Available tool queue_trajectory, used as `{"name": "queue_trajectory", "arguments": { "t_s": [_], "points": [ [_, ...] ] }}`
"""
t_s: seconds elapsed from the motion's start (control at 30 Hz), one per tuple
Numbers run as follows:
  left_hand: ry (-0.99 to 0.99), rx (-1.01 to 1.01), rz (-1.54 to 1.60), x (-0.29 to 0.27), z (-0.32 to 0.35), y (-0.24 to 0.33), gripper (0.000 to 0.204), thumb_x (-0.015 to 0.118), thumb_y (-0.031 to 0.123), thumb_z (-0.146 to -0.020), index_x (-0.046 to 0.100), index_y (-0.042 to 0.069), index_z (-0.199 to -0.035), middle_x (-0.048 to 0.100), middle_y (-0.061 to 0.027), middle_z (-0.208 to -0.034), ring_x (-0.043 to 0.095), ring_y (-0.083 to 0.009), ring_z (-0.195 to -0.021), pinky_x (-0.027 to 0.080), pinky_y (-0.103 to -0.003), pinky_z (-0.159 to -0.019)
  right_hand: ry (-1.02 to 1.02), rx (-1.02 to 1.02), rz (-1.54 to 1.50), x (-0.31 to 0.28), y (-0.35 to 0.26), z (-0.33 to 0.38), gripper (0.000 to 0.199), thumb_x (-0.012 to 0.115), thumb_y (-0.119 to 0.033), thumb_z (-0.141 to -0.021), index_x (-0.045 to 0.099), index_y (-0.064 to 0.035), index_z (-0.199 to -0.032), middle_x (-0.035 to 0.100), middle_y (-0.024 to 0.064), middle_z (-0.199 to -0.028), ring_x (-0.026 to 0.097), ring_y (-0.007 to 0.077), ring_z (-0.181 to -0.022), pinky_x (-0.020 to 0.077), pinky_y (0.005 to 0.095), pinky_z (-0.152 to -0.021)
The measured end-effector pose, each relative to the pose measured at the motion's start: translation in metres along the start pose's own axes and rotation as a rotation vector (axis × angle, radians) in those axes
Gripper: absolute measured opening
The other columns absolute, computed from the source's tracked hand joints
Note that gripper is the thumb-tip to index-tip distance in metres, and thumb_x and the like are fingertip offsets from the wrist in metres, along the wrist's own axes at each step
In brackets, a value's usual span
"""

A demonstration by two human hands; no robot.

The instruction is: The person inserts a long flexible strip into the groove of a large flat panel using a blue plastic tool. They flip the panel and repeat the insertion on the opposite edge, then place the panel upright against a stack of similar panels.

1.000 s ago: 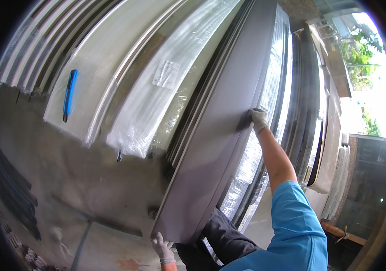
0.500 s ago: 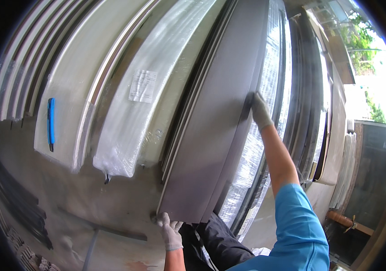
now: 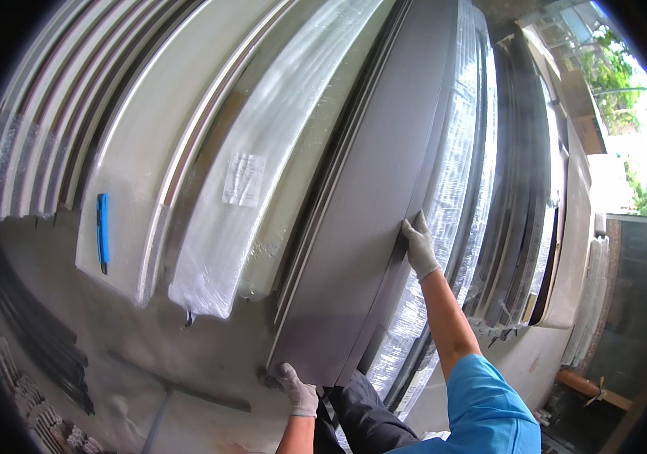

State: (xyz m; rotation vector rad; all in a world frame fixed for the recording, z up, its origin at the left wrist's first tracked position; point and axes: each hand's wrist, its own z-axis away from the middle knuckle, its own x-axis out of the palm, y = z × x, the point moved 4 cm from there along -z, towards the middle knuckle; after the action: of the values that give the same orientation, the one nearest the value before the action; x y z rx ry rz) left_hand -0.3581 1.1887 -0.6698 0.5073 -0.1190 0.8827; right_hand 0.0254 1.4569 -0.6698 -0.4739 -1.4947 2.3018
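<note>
The long grey panel is clasped by 2 gloved hands, the left hand closed on its bottom corner, the right hand closed on its right edge.

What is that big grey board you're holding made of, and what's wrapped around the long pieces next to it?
The grey board looks like a laminated or coated panel, maybe wood-based: flat, matt, evenly grey, with a thin, layered-looking edge. I cannot be sure. The wrapping on the long pieces beside it looks like clear plastic film: glossy, wrinkled and bunched at the lower end. Both gloves look like pale knitted fabric.
</note>
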Motion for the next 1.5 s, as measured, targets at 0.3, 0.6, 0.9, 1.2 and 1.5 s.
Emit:
{"name": "queue_trajectory", "arguments": {
  "t_s": [0.3,0.6,0.9,1.2,1.5],
  "points": [
    [0.045,-0.081,-0.029,0.043,-0.021,-0.013,0.079,0.062,0.059,-0.096,0.029,0.017,-0.155,0.044,-0.0084,-0.153,0.05,-0.0284,-0.136,0.049,-0.05,-0.11,-0.008,0.009,0.163,-0.018,-0.029,-0.049,0.085,0.066,-0.026,-0.1,0.015,0.0105,-0.159,0.04,0.0248,-0.157,0.041,0.0272,-0.145,0.0335,0.0323,-0.119],
    [0.093,-0.152,0.092,0.032,-0.036,-0.022,0.071,0.059,0.056,-0.1,0.034,0.016,-0.153,0.045,-0.0086,-0.153,0.049,-0.0291,-0.138,0.051,-0.05,-0.108,0.067,0.153,0.146,-0.009,-0.03,-0.056,0.104,0.07,-0.043,-0.096,0.005,0.0052,-0.162,0.03,0.0281,-0.162,0.032,0.0323,-0.151,0.0306,0.0346,-0.121],
    [-0.054,-0.228,-0.025,0.029,-0.049,-0.003,0.067,0.047,0.058,-0.105,0.039,0.011,-0.153,0.047,-0.009,-0.152,0.047,-0.0286,-0.136,0.045,-0.048,-0.114,0.091,0.175,0.081,-0.004,-0.04,-0.042,0.106,0.071,-0.044,-0.093,0.005,-0.0018,-0.164,0.033,0.0289,-0.161,0.034,0.0333,-0.151,0.0298,0.0343,-0.122],
    [-0.052,-0.385,-0.082,0.044,-0.052,0.019,0.073,0.052,0.066,-0.097,0.048,0.016,-0.15,0.046,-0.0017,-0.158,0.037,-0.0301,-0.146,0.028,-0.058,-0.12,0.161,0.169,0.241,0.013,-0.014,0.035,0.106,0.071,-0.045,-0.091,0.008,0.0021,-0.162,0.018,0.0259,-0.167,0.019,0.0359,-0.156,0.0208,0.0377,-0.127],
    [0.167,-0.417,-0.444,0.059,-0.037,0.039,0.081,0.062,0.066,-0.091,0.04,0.021,-0.155,0.043,-0.0031,-0.159,0.037,-0.0297,-0.147,0.027,-0.062,-0.119,0.114,0.161,0.247,0.004,-0.014,0.04,0.102,0.066,-0.052,-0.093,0.007,-0.0078,-0.165,0.023,0.0236,-0.167,0.026,0.039,-0.153,0.0241,0.0403,-0.126]
  ]
}}
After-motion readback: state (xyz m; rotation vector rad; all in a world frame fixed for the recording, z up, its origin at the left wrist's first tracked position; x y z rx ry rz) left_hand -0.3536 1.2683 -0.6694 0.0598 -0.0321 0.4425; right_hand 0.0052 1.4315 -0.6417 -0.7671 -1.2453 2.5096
